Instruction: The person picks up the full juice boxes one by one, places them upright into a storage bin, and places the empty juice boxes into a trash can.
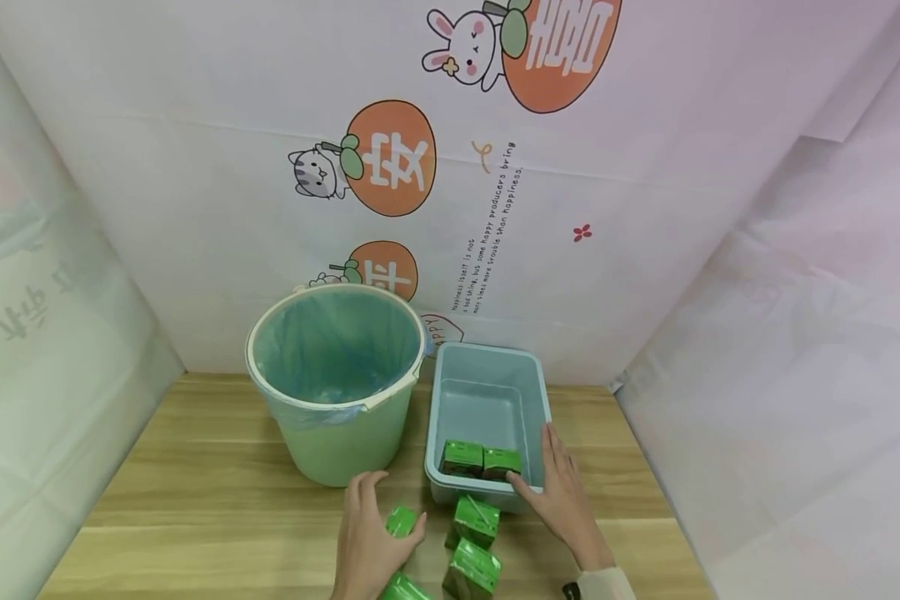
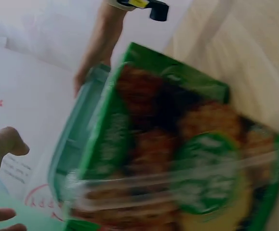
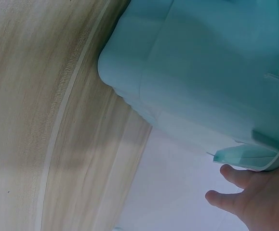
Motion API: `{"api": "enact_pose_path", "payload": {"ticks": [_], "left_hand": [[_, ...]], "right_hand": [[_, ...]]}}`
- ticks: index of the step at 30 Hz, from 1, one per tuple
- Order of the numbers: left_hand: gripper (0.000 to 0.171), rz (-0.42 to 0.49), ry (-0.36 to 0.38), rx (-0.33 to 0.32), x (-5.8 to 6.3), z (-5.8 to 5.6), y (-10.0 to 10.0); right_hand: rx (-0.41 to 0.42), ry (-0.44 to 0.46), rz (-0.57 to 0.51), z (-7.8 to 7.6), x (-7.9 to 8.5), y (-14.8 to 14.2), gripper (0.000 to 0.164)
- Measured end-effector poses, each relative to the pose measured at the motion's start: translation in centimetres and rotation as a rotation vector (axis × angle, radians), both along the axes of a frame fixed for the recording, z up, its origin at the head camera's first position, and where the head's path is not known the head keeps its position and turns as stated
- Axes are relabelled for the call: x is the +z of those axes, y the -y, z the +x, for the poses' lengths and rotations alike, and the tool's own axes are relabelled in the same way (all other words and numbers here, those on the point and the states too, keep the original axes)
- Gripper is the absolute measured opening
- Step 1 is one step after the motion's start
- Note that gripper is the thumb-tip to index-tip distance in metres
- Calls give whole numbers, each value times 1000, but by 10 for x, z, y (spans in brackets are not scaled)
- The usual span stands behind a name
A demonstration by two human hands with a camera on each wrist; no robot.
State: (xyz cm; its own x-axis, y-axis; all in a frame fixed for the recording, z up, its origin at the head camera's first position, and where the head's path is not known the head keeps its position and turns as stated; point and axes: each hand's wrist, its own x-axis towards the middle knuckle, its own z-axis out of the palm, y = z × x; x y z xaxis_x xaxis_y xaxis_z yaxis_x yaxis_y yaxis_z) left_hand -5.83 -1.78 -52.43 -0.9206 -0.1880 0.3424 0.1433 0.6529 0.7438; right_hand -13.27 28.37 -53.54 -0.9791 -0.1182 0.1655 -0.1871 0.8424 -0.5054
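Note:
My left hand (image 1: 371, 542) reaches over a small green drink carton (image 1: 401, 522), thumb and fingers spread apart on either side of it. In the left wrist view the thumb (image 2: 14, 142) and fingers stand apart with nothing visible between them. A blurred drink carton (image 2: 153, 159) with a wrapped straw on its side fills much of that view. My right hand (image 1: 562, 496) rests at the near right corner of a blue-grey plastic bin (image 1: 543, 392), fingers extended along the rim. Two drink cartons (image 1: 462, 458) sit side by side at the bin's near end.
Two more drink cartons (image 1: 474, 521) stand in front of the bin; another (image 1: 405, 588) lies at the bottom edge. A green bucket (image 1: 345, 446) with a plastic liner stands left of the bin. Printed white sheeting (image 1: 570, 292) encloses the wooden table (image 1: 195, 467) behind and at the sides.

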Motion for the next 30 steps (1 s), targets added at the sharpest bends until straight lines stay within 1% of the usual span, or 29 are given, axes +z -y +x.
{"api": "enact_pose_path", "payload": {"ticks": [3,8,9,15,17,21,25,30], "left_hand": [[72,15,59,44,-9,7,-1],[70,38,181,30,-19,14,-3],[69,39,192,29,-22,15,-3],[63,71,198,35,-34,16,-5],[62,94,225,41,-34,17,-6],[55,108,258,45,-34,16,-7],[48,108,274,34,-32,15,-5],[48,103,277,23,-33,13,-4]], "right_hand": [[-2,13,-7,0,-1,-1,108],[0,7,-2,0,-2,-1,107],[1,6,-2,0,-2,-1,107],[2,-1,-4,0,-2,0,107],[2,-1,-4,-1,-2,0,108],[-1,0,-2,-1,-2,0,108],[-3,-3,0,0,-1,0,108],[0,-4,-7,0,-1,0,108]]}}
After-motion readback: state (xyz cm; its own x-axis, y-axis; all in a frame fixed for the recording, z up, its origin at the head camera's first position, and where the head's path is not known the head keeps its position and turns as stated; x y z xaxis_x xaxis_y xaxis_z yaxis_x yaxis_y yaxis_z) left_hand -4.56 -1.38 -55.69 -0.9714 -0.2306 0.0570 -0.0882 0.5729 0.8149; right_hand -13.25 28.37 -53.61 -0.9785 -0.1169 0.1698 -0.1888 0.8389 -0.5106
